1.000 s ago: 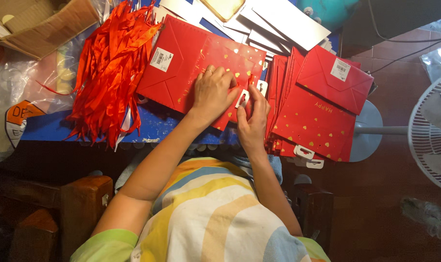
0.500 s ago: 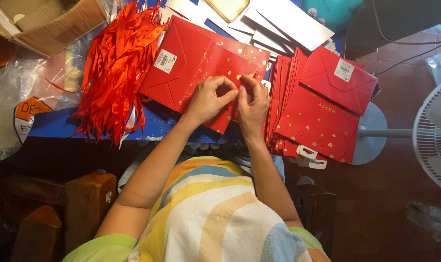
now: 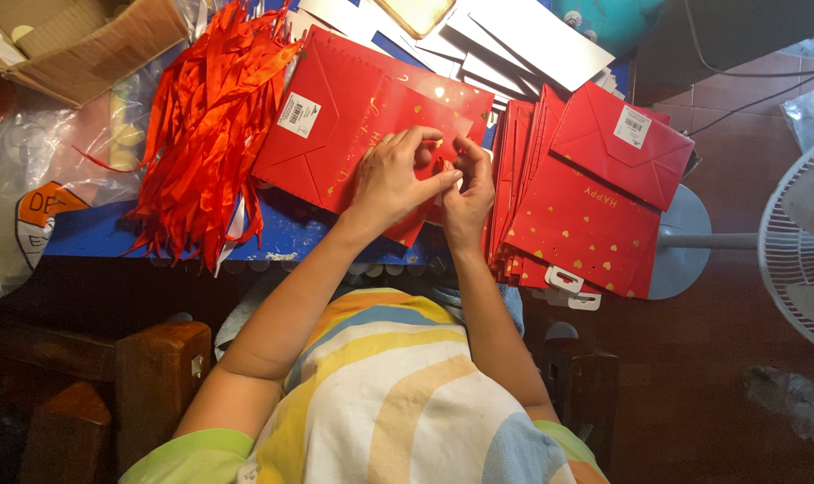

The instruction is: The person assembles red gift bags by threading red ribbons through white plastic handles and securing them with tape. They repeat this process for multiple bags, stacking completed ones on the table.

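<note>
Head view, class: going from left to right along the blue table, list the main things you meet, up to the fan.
Clear plastic bag → pile of red ribbons → flat red gift bag → left hand → right hand → stack of red gift bags → white fan.

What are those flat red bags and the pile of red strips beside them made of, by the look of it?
The flat red bag under the left hand and right hand looks like coated paper or thin card: sharp fold creases, a slight sheen, shiny gold dots. The stack of red bags looks the same. The red strips look like satin ribbon, probably synthetic: glossy, limp, curling.
</note>
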Available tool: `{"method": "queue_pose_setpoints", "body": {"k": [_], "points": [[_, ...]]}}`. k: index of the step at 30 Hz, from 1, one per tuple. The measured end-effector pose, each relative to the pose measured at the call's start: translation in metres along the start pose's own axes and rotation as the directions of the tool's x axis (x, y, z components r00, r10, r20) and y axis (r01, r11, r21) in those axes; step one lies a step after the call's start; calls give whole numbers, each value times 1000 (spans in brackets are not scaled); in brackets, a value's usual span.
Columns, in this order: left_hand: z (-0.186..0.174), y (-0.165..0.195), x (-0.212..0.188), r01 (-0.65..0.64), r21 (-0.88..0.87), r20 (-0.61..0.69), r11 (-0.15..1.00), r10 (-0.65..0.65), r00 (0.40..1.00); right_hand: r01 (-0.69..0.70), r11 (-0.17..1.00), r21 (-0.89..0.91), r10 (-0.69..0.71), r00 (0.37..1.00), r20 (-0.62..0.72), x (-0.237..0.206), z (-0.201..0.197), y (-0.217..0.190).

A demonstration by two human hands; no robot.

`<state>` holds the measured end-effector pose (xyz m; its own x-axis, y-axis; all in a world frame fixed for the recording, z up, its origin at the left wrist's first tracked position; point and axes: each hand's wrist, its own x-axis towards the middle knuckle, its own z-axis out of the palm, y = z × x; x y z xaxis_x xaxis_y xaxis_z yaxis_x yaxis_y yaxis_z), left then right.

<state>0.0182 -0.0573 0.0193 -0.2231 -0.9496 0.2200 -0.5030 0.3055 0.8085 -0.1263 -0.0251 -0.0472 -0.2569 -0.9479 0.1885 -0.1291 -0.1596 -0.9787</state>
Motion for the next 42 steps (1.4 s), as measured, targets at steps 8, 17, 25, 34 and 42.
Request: {"method": "queue_pose_setpoints", "body": {"k": [8,17,25,34,42], "points": [[13,-12,-4,102,-2,-40,995,-102,994,17,992,-122,-23,999,-45,-9,1,7],[18,-27,-9,189,-151,-23,970,-195,981,53,998,-47,-54,998,-24,-9,2,5],[14,-39,-7,227,-380,131,896,-191,973,-25,985,173,28,1000,-12,-5,3,6],[8,-31,-2,273,-595,164,756,-219,962,5,993,120,-4,1000,-11,-4,-2,11],[14,-4,-3,-6,76,-121,997,15,993,-8,989,145,10,1000,-14,-6,-4,18]]}}
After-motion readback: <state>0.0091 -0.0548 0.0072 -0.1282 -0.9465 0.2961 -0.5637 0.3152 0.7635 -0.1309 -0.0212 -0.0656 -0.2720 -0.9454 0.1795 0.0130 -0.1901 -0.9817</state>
